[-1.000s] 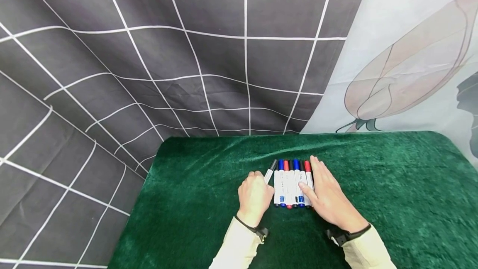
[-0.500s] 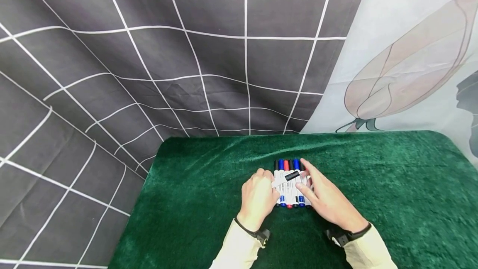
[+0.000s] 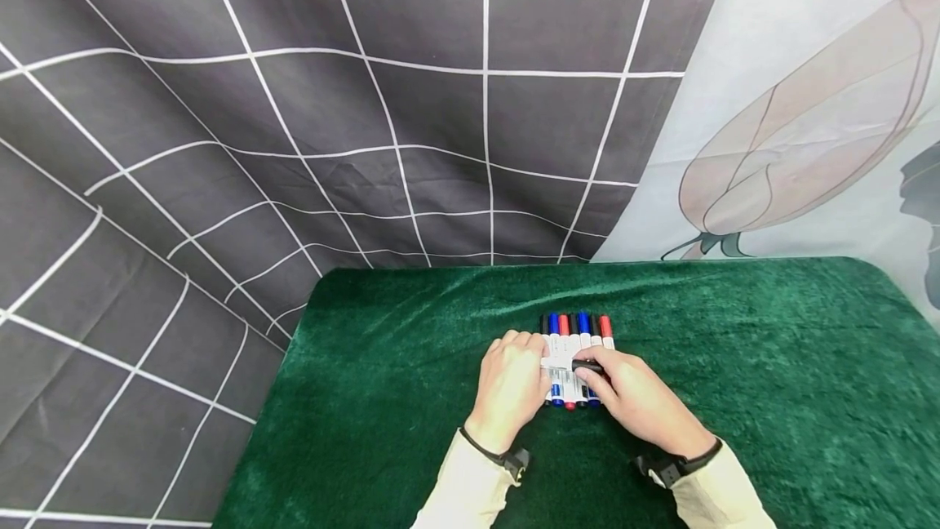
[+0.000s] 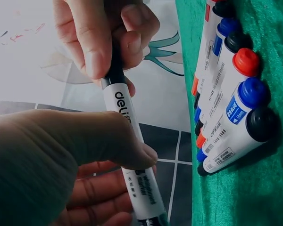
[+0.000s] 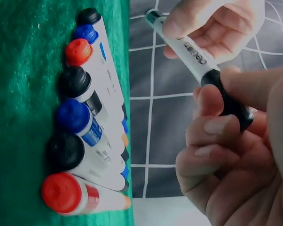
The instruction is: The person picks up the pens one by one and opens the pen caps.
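Note:
A black-capped whiteboard marker (image 4: pixel 142 190) is held up above a row of markers, between both hands. My left hand (image 3: pixel 512 378) grips its white barrel (image 5: pixel 193 56), thumb across the side. At the other end, my right hand (image 3: pixel 637 398) pinches the black cap (image 5: pixel 233 103) between thumb and fingers. The cap sits against the barrel with no gap showing in the wrist views. Below lies the side-by-side row of white markers (image 4: pixel 221 84), with black, blue and red caps (image 3: pixel 563 325). The hands and held marker partly hide this row in the head view.
A green velvet cloth (image 3: pixel 382 398) covers the table, whose far edge meets a dark grid-patterned curtain (image 3: pixel 426 104). To the right hangs a pale cloth with a flower print (image 3: pixel 800 129).
My left hand has moved slightly right and swung the marker from the row's left side to lie crosswise over it. My right hand has left the row's right edge and taken the cap.

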Demonstrator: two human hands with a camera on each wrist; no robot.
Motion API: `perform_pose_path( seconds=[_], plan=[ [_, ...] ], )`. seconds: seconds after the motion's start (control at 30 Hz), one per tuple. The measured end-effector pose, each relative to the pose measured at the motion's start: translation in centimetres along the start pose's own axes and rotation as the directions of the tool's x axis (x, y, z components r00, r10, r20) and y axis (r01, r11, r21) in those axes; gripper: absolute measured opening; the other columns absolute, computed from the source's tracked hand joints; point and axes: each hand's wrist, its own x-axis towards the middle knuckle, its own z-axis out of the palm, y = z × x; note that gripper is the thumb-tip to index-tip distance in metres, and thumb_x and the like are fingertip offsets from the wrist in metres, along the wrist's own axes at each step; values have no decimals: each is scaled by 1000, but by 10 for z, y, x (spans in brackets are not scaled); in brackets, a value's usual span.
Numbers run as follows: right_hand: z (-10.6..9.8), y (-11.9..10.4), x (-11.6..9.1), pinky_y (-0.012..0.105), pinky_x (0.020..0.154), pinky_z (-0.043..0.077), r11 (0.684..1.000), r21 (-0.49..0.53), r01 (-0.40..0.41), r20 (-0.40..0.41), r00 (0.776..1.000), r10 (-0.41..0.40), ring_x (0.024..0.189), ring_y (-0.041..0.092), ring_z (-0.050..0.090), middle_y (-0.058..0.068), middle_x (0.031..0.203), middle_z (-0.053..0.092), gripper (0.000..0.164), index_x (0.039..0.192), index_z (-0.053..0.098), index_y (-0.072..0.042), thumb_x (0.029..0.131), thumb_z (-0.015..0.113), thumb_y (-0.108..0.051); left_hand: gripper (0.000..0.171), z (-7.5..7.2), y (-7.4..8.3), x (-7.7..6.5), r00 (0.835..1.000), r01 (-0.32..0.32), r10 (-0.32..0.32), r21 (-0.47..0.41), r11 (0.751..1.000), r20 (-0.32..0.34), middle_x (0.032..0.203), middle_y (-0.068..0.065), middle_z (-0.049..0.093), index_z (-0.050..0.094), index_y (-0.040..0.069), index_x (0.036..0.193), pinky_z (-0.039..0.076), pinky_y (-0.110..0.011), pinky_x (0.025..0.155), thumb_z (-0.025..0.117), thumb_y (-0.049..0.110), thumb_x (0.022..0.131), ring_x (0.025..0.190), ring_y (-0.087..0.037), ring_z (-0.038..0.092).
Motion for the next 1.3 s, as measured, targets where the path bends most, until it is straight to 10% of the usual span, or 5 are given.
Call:
perform_pose_path(
  seconds=[0.27,0.6,0.77,1.0,1.3],
  plan=[
    [-5,1,-1,25,45,36,955,257,-147,19,989,147,47,3,41,-9,62,47,21,113,70,-7,99,64,-21,13,0,-1,2,979,-205,204,-80,975,-20,98,6,72,70,16,98,49,-25,85,73,21,87,92,-10,65],
    [-11,11,-2,31,49,42,711,663,-236,196,971,140,57,5,50,-2,68,56,28,113,63,11,100,61,-14,10,6,-4,1,950,-308,294,-162,938,-105,98,7,73,69,17,98,53,-24,83,71,23,91,95,-8,70],
    [-13,15,-2,32,50,39,649,728,-222,210,973,97,57,3,51,-6,66,56,27,108,61,15,102,57,-10,17,5,-6,2,933,-355,340,-148,923,-118,98,6,74,73,17,103,53,-22,84,72,28,90,94,-9,71],
    [-20,9,-4,29,57,50,700,674,-236,185,971,150,63,9,58,-3,73,63,27,107,65,13,101,60,-14,20,5,-10,3,901,-425,401,-158,891,-165,97,5,74,76,15,105,53,-20,80,75,27,90,88,-8,71],
    [-25,-3,-5,31,64,56,758,582,-296,180,955,235,70,11,66,9,84,71,28,109,69,8,100,62,-18,13,7,-9,1,915,-401,386,-162,902,-118,71,7,59,68,17,90,48,-23,59,67,29,96,67,-8,64]
  ],
)
